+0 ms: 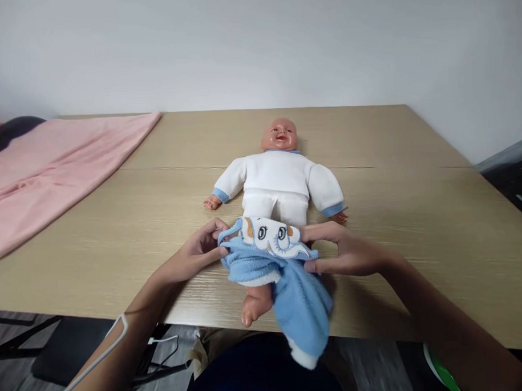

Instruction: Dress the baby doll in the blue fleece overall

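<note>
A baby doll (277,172) lies on its back on the table, its head toward the wall, in a white top with blue cuffs. Blue doll overalls (301,297) with an embroidered animal face on the white bib are bunched around its legs. One bare foot (256,306) sticks out of the shorter-looking leg opening; the other trouser leg hangs past the table's front edge, its foot hidden. My left hand (203,249) pinches the overalls at their left edge, near a strap. My right hand (342,249) grips their right edge between thumb and fingers.
A pink cloth (55,174) is spread over the table's left side, beside a dark object at the far left. The wooden table (416,213) meets a pale wall at the back. Below its front edge stands a black chair-like seat (69,347) with a white cable nearby.
</note>
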A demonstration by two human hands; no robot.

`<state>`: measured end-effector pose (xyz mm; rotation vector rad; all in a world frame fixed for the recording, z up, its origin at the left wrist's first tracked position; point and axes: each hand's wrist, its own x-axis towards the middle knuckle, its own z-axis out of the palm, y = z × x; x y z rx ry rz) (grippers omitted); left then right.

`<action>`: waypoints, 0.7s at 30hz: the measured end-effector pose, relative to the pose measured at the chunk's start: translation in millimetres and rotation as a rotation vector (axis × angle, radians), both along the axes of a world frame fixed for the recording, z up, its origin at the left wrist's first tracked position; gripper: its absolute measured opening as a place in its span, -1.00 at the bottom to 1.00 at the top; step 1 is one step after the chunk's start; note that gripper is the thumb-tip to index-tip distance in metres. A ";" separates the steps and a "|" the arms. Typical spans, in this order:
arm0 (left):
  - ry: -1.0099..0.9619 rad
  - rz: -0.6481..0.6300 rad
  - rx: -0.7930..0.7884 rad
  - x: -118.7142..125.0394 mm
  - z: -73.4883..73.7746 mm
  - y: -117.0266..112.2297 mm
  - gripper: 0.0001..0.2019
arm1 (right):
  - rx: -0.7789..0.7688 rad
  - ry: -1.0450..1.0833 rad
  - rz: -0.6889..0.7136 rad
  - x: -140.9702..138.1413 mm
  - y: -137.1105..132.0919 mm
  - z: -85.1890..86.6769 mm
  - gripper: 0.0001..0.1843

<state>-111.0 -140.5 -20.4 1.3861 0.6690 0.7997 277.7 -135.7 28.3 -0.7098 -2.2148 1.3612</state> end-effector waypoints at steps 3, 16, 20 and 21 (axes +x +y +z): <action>0.155 -0.026 0.099 -1.7 17.7 9.9 -0.66 | -0.034 0.004 -0.032 6.0 0.3 -4.0 -0.61; 0.408 -0.670 0.331 101.0 98.1 62.5 -0.66 | -0.371 0.538 0.008 -18.4 -28.5 -16.7 -0.48; 0.262 -0.729 0.145 105.3 90.4 73.7 -0.73 | -0.364 0.552 -0.102 -18.0 -28.4 -10.9 -0.67; 0.235 -0.717 0.111 105.9 88.0 74.3 -0.71 | -0.350 0.533 -0.147 -17.3 -27.4 -9.6 -0.70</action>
